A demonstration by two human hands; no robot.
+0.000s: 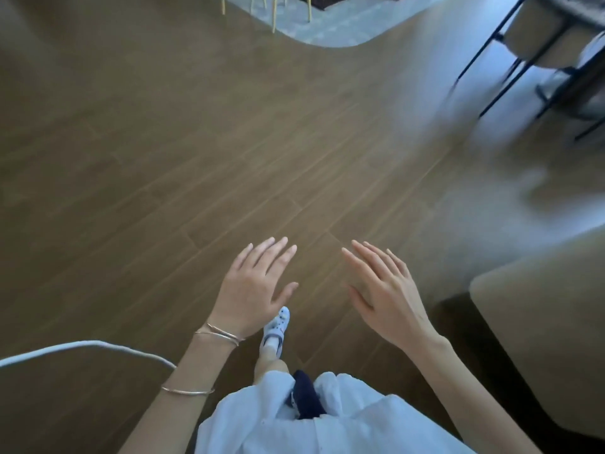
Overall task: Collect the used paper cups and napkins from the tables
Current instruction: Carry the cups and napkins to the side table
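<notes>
Hands are both held out, palms down, over a wood-plank floor (196, 152). Left hand (253, 290): fingers spread and straight, holding nothing; thin bangles (222, 334) at the wrist and another further up the forearm. Right hand (381, 293): fingers extended and slightly fanned, likewise holding nothing. The two hands are near each other but apart. Below them, one foot in a white shoe (277, 326) stands on the floor, and a pale garment (327, 421) fills the bottom edge. A white curved rim (98, 346) crosses the lower left. A beige table (550, 339) sits at the right edge; black chair legs (491, 50) show at the upper right, blurred. A grey rug (343, 31) lies at the top centre. Cups and napkins: none visible; their location cannot be told.
</notes>
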